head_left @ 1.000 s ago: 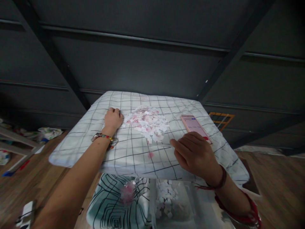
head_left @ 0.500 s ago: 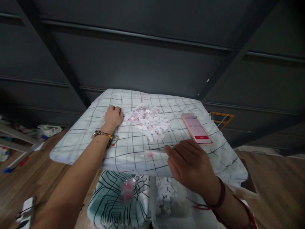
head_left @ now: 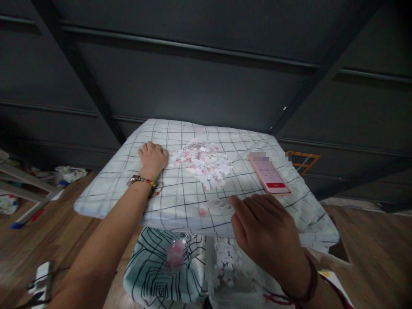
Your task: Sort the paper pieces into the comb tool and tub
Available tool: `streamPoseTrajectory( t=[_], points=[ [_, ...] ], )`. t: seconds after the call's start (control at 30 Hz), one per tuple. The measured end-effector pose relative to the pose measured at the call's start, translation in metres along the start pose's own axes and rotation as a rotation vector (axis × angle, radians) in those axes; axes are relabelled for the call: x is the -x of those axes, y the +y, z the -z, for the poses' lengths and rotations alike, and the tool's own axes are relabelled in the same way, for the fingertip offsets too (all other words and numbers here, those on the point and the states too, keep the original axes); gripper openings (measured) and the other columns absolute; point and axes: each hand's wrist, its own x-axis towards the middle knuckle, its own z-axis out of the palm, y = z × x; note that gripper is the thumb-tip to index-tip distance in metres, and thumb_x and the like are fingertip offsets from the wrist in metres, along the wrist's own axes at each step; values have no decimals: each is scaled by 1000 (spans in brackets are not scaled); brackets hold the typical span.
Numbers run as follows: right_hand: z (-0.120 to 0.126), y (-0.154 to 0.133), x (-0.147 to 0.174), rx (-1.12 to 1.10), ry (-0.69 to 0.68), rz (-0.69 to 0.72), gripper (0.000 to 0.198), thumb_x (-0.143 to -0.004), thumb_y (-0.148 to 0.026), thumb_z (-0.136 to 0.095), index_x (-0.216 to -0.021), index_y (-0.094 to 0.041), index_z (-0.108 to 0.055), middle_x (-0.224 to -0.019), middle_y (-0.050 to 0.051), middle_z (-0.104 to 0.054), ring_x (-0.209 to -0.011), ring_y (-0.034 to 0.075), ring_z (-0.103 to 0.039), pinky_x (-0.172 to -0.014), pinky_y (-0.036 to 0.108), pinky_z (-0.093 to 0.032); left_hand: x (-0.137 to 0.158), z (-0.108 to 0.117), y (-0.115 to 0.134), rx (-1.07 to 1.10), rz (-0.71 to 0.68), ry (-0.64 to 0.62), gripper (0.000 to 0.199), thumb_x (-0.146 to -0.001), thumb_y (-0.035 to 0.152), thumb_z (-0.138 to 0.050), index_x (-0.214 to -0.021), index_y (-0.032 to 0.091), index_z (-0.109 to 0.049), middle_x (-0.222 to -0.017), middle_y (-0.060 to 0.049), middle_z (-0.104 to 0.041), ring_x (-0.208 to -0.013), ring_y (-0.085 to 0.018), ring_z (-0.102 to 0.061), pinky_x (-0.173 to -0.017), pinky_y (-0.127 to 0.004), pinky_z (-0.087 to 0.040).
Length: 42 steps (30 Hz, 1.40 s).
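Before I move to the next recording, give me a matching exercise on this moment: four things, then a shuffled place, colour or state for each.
Things
1. left hand
2. phone
3. patterned fabric
4. heap of paper bits

Descriptions
A. teal with black lines
B. lit, with a red bar showing
C. mostly white, some pink
D. resting back upward on the checked cloth

Pairs: 1-D, 2-B, 3-A, 4-C

The left hand [head_left: 153, 157] lies palm down, fingers slightly spread, and the right hand [head_left: 262, 221] is curled, its wrist [head_left: 296, 269] behind the pinch.
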Motion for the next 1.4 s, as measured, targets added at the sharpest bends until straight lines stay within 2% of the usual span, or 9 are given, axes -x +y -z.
streamPoseTrajectory(
  t=[0.13,0.3,0.5,0.6,0.67,0.77,0.87,1.17,1.4],
  points=[
    [0,-4,-7,-16,27,-17,21,-82,-5,-48,-83,-10,-68,-59,3,-60,-57,17,-54,-59,32,-42,-1,-4,-1,62,19,-62,51,-92,32,-31,-129,8,-57,-139,-24,-52,-131,-38,-45,-103,-57,-38],
    [1,7,-7,69,26,-39,21,-82,-7,-48,-84,-9,-69,-58,3,-61,-55,18,-55,-58,33,-41,-15,-8,-6,75,56,-209,61,-92,37,-31,-146,10,-41,-155,-23,-32,-144,-43,-24,-107,-69,-27],
    [-3,13,-3,79,-7,-23,22,-81,-6,-46,-82,-12,-67,-58,3,-60,-55,18,-55,-57,32,-39,-23,9,-14,76,-30,-454,68,-91,44,-42,-148,7,-36,-160,-24,-17,-146,-47,-15,-110,-67,-23],
    [-5,12,-2,88,8,-27,22,-81,-6,-46,-82,-13,-66,-58,3,-61,-56,17,-53,-58,32,-38,-12,7,-19,71,-59,-325,55,-93,34,-37,-143,12,-45,-160,-21,-22,-145,-43,-21,-109,-64,-28],
    [-6,11,-2,100,5,-38,21,-81,-6,-46,-82,-14,-65,-57,2,-61,-56,17,-52,-58,31,-38,-3,4,-21,48,-145,-108,52,-93,30,-33,-138,11,-52,-155,-20,-32,-144,-37,-26,-112,-55,-30],
    [-4,6,-2,112,-16,-56,21,-81,-6,-46,-81,-15,-65,-59,3,-62,-56,17,-52,-57,31,-37,6,2,-23,31,-205,11,46,-89,25,-36,-122,7,-64,-136,-21,-52,-129,-30,-48,-108,-42,-39],
    [-3,-2,-3,95,-37,-63,21,-80,-4,-48,-86,-11,-67,-60,4,-62,-57,17,-53,-57,32,-38,8,6,-24,19,-196,-13,45,-89,24,-34,-116,8,-67,-122,-19,-61,-114,-29,-58,-101,-40,-45],
    [-3,-40,-21,-71,13,-58,27,-74,1,-44,-77,-14,-67,-56,1,-58,-55,16,-54,-57,31,-41,9,3,-26,8,-208,-44,46,-93,24,-30,-124,10,-61,-140,-17,-55,-129,-30,-49,-104,-44,-41],
    [2,-57,-27,-177,6,-20,29,-77,-1,-42,-80,-13,-67,-56,0,-57,-54,15,-52,-57,30,-42,9,2,-26,24,-204,-48,45,-93,24,-32,-125,9,-60,-141,-18,-54,-131,-29,-47,-106,-45,-39]
  ],
)
